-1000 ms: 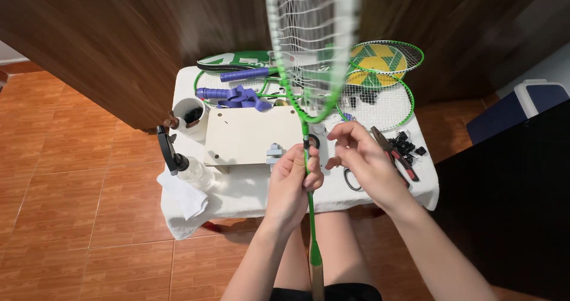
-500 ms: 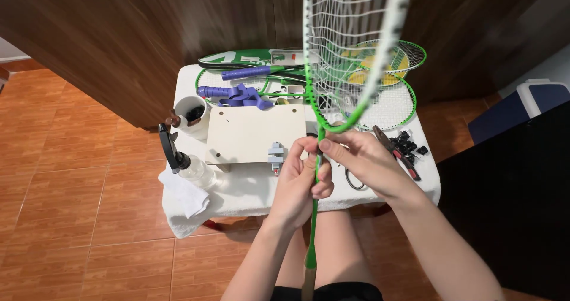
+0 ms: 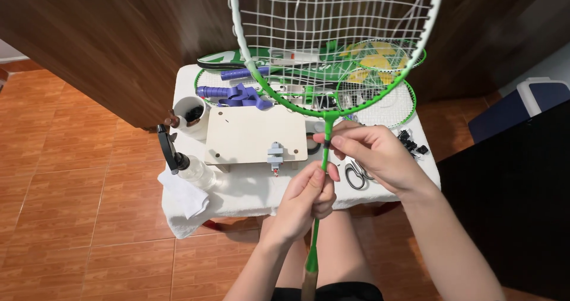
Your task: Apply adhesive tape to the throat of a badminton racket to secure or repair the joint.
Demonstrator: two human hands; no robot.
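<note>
- Two hands hold one green badminton racket: left hand fisted round its shaft, right hand pinching just below the head.
- Racket head could swing into the wooden wall close behind it if the pinch slips.

The left hand is curled in a fist below; the right hand pinches with fingertips above.

Glossy green racket shaft, white cloth, matt wooden board
</note>
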